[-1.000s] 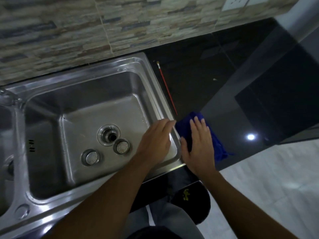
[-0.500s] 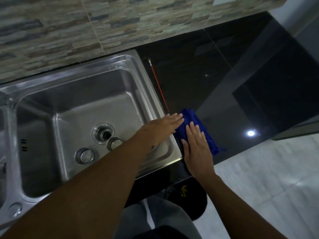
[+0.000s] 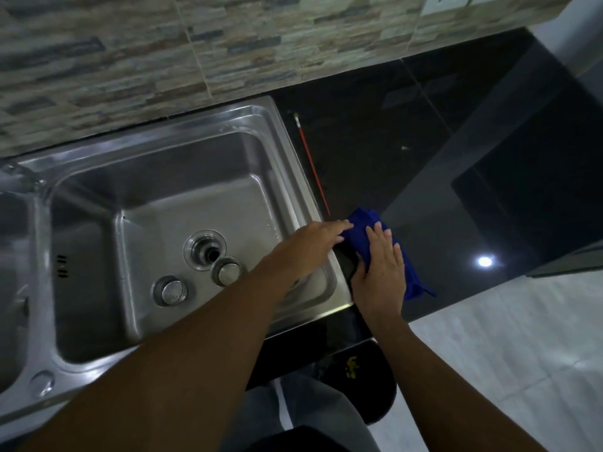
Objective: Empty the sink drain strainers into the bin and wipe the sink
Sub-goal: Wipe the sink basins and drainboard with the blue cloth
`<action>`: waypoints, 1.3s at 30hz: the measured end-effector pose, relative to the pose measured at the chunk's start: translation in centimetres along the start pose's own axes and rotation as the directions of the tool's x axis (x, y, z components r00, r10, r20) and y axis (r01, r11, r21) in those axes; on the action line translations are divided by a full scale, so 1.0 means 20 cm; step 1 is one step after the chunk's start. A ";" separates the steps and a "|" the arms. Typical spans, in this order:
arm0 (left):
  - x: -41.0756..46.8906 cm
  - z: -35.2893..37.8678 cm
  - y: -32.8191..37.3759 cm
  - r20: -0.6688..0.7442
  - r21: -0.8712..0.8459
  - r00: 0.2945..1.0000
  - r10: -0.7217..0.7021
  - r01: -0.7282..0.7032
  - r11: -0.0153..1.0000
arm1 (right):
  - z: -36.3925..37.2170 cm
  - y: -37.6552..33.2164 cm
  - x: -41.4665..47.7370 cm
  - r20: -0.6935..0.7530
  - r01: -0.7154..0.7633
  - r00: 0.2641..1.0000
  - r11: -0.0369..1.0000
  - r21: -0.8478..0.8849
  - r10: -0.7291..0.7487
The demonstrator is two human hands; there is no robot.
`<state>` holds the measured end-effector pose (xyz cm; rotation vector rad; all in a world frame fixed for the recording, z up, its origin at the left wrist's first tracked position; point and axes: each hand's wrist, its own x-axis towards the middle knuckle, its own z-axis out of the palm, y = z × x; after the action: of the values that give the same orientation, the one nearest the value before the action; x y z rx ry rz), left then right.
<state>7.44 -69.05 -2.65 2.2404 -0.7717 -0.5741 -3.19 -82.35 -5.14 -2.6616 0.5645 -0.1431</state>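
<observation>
Right of the steel sink (image 3: 293, 177), on glossy black worktop (image 3: 375, 164), both flat, open hands — left hand (image 3: 313, 246), right hand (image 3: 380, 272) — press a crumpled blue cloth (image 3: 363, 223).

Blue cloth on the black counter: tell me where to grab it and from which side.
Pinch the bunched far end of the blue cloth, coming from above. It lies flat on the black counter with the right hand covering its middle and the left hand touching its sink-side edge; that raised end is exposed.
</observation>
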 end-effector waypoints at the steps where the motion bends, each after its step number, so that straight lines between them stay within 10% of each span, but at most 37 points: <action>1: -0.04 0.00 -0.02 -0.028 -0.024 0.999 -0.015 0.014 1.000 | -0.01 -0.01 0.00 -0.004 -0.026 1.000 0.998 0.053 0.026; 6: -0.31 -0.09 -0.15 -0.261 0.075 0.965 -0.035 0.057 0.996 | -0.07 -0.10 -0.05 -0.035 -0.147 0.985 0.937 0.317 0.167; 18: -1.28 -0.44 -0.62 -0.513 0.017 0.773 -0.374 0.445 0.895 | 0.07 -0.91 -0.42 -0.003 0.297 0.932 0.757 0.583 -0.363; 39: -2.56 -0.83 -1.47 -0.702 -0.002 0.433 -0.566 0.793 0.609 | 0.96 -1.99 -0.98 0.397 0.703 0.505 0.632 0.324 -0.766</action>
<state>-9.42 -10.17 -3.90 2.7832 0.5366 0.0543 -2.93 -34.09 -6.39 -2.4662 -0.7744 0.2781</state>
